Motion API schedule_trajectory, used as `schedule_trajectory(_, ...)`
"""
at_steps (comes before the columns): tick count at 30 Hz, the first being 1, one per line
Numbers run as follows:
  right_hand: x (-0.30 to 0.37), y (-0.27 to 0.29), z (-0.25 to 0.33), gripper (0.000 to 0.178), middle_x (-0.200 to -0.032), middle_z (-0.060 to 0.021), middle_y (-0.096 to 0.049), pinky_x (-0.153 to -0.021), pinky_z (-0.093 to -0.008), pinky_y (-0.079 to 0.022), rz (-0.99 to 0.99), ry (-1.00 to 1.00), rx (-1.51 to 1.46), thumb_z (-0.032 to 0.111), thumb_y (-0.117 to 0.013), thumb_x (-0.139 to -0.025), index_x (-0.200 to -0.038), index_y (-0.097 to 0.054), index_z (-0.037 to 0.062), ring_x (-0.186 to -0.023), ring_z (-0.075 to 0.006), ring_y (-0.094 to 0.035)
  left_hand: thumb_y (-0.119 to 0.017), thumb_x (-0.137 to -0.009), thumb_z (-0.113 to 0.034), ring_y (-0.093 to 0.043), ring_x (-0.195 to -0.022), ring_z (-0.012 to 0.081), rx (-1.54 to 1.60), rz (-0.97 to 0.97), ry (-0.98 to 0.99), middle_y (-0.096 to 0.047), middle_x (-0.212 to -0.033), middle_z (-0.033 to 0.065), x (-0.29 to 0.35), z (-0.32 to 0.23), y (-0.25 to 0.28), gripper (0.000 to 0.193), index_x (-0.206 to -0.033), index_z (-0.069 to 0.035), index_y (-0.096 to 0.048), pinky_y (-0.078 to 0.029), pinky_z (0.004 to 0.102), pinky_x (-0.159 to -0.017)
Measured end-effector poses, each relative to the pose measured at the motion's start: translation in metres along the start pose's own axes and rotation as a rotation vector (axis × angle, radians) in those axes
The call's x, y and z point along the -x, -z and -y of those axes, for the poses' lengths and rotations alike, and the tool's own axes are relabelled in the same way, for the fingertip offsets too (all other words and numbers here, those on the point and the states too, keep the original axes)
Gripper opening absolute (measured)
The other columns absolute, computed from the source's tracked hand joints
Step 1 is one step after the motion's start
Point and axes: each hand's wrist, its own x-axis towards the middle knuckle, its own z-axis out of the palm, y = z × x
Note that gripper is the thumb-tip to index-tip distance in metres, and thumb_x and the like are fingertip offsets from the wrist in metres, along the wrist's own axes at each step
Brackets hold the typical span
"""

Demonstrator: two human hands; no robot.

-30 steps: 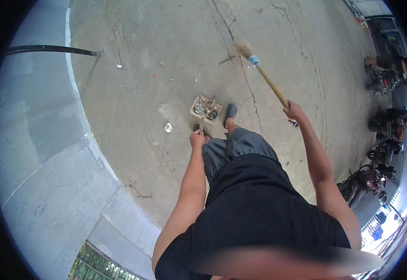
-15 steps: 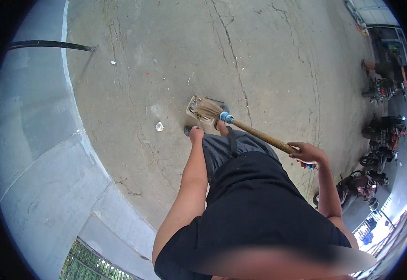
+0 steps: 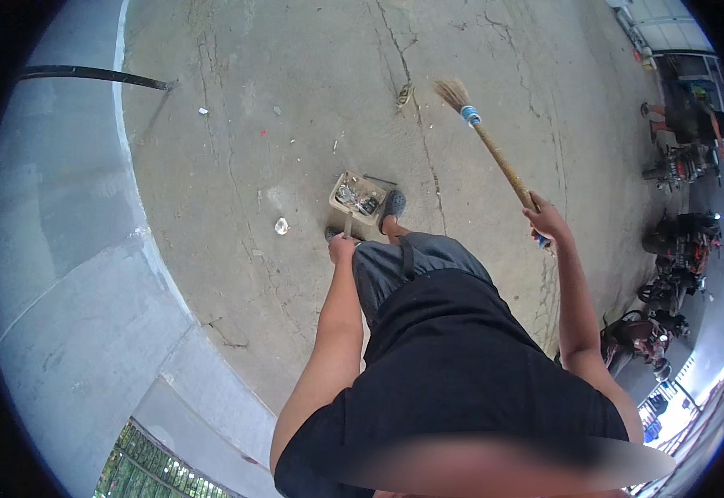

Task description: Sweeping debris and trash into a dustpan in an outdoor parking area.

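Observation:
My left hand (image 3: 341, 247) is closed around the short handle of a beige dustpan (image 3: 364, 217), which sits low beside my feet. Grey and white litter (image 3: 354, 195) lies in the pan. Out to the right, my right hand (image 3: 547, 219) grips the upper end of a stick broom (image 3: 501, 158) with a blue and white binding. The broom's bristles (image 3: 452, 91) point forward and left, apart from the dustpan. A small brownish clump of debris (image 3: 404, 95) lies on the concrete just left of the bristles.
Cracked concrete floor (image 3: 295, 50) spreads ahead, with a crumpled white scrap (image 3: 281, 226) and other small bits on it. A dark pole (image 3: 96, 75) stands at the left by a pale raised ledge (image 3: 71, 249). Motorcycles (image 3: 682, 241) and a person (image 3: 694, 124) are at the right.
The broom has swung out of the dustpan, forward and to the right, uncovering the litter in the pan. A debris clump now shows on the floor ahead. My left hand keeps its hold.

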Motion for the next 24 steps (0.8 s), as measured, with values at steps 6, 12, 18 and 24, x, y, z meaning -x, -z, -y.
schedule_trajectory(6, -0.033, -0.014, -0.013, 0.055, -0.072, -0.0114, -0.059, -0.045, -0.035, -0.049, 0.157, -0.073, 0.06, 0.018, -0.058, -0.092, -0.142, -0.039, 0.0086, -0.048, -0.018, -0.057, -0.065, -0.083, -0.031, -0.063, -0.108, 0.0302, 0.078, 0.067, -0.008, -0.068, -0.115, 0.0117, 0.003, -0.004, -0.006, 0.037, -0.116, -0.015, -0.068, -0.052, 0.0413, -0.088)
schedule_trajectory(12, 0.05, -0.033, 0.013, 0.052, -0.077, -0.0117, -0.062, -0.047, -0.0348, -0.051, 0.324, 0.033, 0.244, 0.018, -0.057, -0.092, -0.14, -0.041, 0.0078, -0.051, -0.0181, -0.061, -0.065, -0.084, -0.029, -0.069, -0.094, 0.0251, 0.131, 0.066, 0.015, -0.07, -0.11, 0.0117, -0.006, 0.005, -0.006, 0.041, -0.121, -0.011, -0.065, -0.053, 0.0377, -0.082)
schedule_trajectory(18, 0.094, -0.022, 0.019, 0.06, -0.078, -0.0086, -0.065, -0.05, -0.0315, -0.051, 0.592, -0.12, 0.119, 0.024, -0.064, -0.089, -0.144, -0.042, 0.0153, -0.053, -0.0154, -0.061, -0.064, -0.086, -0.026, -0.072, -0.073, 0.0215, 0.165, 0.107, -0.038, -0.073, -0.099, 0.0108, 0.007, -0.033, -0.013, 0.04, -0.122, -0.009, -0.064, -0.054, 0.035, -0.075)
schedule_trajectory(24, 0.121, -0.006, 0.039, 0.057, -0.075, -0.0087, -0.062, -0.05, -0.0304, -0.051, 0.526, -0.068, 0.1, 0.024, -0.065, -0.09, -0.143, -0.045, 0.0174, -0.051, -0.0134, -0.059, -0.061, -0.087, -0.024, -0.072, -0.073, 0.021, 0.095, 0.055, -0.041, -0.073, -0.096, 0.0106, 0.003, -0.018, -0.005, 0.038, -0.121, -0.009, -0.064, -0.054, 0.0346, -0.075)
